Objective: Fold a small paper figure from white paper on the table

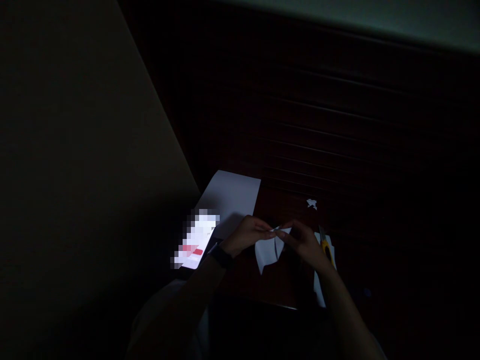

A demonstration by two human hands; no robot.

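Note:
A small piece of white paper (268, 252), bent with a crease down it, hangs between my two hands above the dark table. My left hand (250, 232), with a dark band on its wrist, pinches the paper's upper edge. On the same edge, close to the left fingertips, my right hand (302, 242) also grips it, its fingers partly in shadow. Right of my right hand lies a yellow utility knife (327, 248) with its blade pointing away from me, resting on white paper sheets (318, 290) that my forearm partly covers.
A lit screen (200, 240), partly blurred out, stands at the left. Behind it a large white sheet (236, 192) lies on the dark reddish table (258, 287). A small white paper scrap (311, 203) sits at the back right. A pale wall (93, 125) rises on the left.

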